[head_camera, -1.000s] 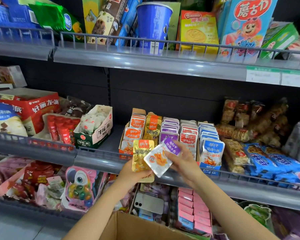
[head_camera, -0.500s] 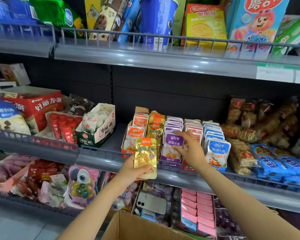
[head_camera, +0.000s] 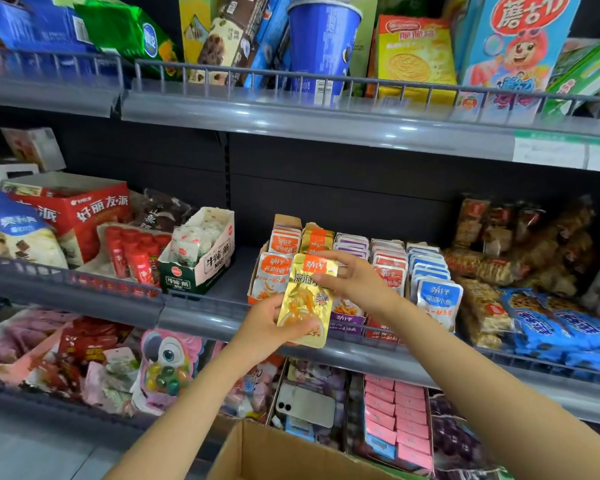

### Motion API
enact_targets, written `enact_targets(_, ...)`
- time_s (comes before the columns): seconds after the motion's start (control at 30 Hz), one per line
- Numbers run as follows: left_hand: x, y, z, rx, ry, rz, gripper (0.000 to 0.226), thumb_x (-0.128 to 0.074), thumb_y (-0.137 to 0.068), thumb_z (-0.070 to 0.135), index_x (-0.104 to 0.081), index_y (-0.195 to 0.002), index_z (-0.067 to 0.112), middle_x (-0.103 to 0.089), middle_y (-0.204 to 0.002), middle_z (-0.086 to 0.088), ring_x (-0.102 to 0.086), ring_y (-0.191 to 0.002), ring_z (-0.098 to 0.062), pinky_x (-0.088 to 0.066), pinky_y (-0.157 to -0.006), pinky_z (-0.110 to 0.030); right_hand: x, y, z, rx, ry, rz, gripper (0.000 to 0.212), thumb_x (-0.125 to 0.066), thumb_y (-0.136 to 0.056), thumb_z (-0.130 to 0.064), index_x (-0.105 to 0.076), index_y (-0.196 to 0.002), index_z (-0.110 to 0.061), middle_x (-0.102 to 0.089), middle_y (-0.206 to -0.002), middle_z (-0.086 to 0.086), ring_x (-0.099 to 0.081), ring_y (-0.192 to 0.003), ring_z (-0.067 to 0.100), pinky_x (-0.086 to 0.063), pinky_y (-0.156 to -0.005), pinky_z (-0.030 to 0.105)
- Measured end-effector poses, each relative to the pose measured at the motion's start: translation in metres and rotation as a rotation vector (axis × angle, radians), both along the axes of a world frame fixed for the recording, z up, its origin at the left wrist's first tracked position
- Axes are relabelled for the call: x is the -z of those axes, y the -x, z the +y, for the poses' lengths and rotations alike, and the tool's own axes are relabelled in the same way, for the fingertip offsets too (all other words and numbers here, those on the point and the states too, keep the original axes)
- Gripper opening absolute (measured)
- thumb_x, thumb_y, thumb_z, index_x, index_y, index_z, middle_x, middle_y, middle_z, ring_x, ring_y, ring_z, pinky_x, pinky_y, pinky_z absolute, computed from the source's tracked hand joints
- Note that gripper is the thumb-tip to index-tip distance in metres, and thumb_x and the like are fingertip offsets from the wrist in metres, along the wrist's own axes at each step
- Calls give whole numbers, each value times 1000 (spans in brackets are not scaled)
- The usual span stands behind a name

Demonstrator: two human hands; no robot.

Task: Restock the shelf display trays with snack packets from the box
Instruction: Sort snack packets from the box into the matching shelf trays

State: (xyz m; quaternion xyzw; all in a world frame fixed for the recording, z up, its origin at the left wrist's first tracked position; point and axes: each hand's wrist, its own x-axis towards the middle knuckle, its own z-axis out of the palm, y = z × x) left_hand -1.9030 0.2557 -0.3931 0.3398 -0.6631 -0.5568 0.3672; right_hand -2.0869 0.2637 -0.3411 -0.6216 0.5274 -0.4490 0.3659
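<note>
Right hand (head_camera: 355, 282), rid of the purple packet (head_camera: 347, 315) now lodged in the display tray (head_camera: 253, 294), is brought across to pinch the gold packet (head_camera: 305, 303), gripped below by the left hand (head_camera: 265, 329); its gold row (head_camera: 317, 237) at twelve o'clock is probably fed next.

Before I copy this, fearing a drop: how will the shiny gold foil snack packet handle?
Probably light: the left hand and right hand merely pinch the shiny gold foil snack packet. Its glossy film looks slippery; the thin pouch likely flexes.
</note>
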Motion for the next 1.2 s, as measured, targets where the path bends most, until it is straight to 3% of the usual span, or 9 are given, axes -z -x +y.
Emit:
enact_targets(0.13, -1, -11, -10, -4, 53, 58, 25, -76, -75, 11, -69, -98, 18, -75, -91, 6, -70, -86, -10, -55, -69, -20, -3, 3, -11, -19, -203, -243, 38, -66, -85, -14, -59, -122, -22, -70, -112, 9, -68, -100, 22, -57, -85, 34)
enact_targets(0.23, -4, -12, -25, -31, 196, 5, 20, -76, -76, 12, -70, -92, 22, -74, -86, 12, -69, -84, -3, -51, -72, -13, -6, 5, -21, -36, -284, -250, 40, -67, -85, -13, -58, -122, -23, -69, -113, 9, -66, -104, 23, -53, -93, 37)
enact_targets(0.4, 2, -9, -60, -176, 300, -113, 33, -75, -79, 24, -60, -107, 31, -68, -99, 15, -65, -83, 0, -51, -73, -17, -28, 17, -44, 268, 23, -158, 34, -68, -84, -10, -59, -117, -15, -68, -107, 6, -68, -94, 20, -59, -72, 24)
enact_targets(0.53, 17, -6, -78, -262, 442, -291, 41, -69, -81, 37, -57, -120, 31, -62, -113, 13, -60, -96, -5, -53, -83, -32, -32, 29, -73, 363, 110, 70, 32, -67, -85, -9, -57, -115, -12, -64, -110, 5, -63, -99, 20, -56, -84, 35)
enact_targets(0.7, 34, 1, -90, -234, 537, -427, 50, -68, -81, 44, -52, -125, 30, -52, -126, 14, -51, -109, -4, -44, -86, -23, -16, 29, -108, 335, 111, 386, 24, -70, -83, -16, -63, -106, -10, -65, -107, 7, -63, -99, 21, -53, -83, 33)
enact_targets(0.77, 38, 2, -93, -235, 566, -453, 51, -69, -79, 45, -51, -125, 31, -49, -129, 14, -47, -114, -4, -40, -87, -21, -8, 31, -118, 291, 41, 582, 31, -72, -82, -22, -63, -110, -11, -65, -111, 6, -62, -100, 19, -51, -79, 27)
enact_targets(0.87, 42, 3, -97, -231, 578, -459, 51, -70, -78, 46, -52, -124, 34, -49, -129, 16, -44, -116, -1, -37, -87, -18, 0, 34, -128, 237, -40, 779, 43, -76, -78, -27, -63, -116, -13, -63, -120, 3, -61, -107, 20, -52, -88, 31)
enact_targets(1.07, 45, 3, -99, -222, 594, -445, 47, -70, -78, 47, -55, -120, 34, -49, -128, 17, -43, -111, 4, -39, -88, -18, 5, 35, -135, 172, -58, 786, 38, -75, -79, -26, -64, -113, -17, -62, -117, -1, -61, -105, 17, -48, -85, 25)
enact_targets(1.2, 43, 4, -99, -218, 601, -470, 47, -69, -79, 46, -54, -122, 34, -49, -129, 15, -44, -113, 1, -38, -87, -18, 5, 39, -138, 162, -55, 767, 32, -75, -79, -25, -64, -109, -20, -63, -111, -3, -62, -101, 15, -52, -87, 28)
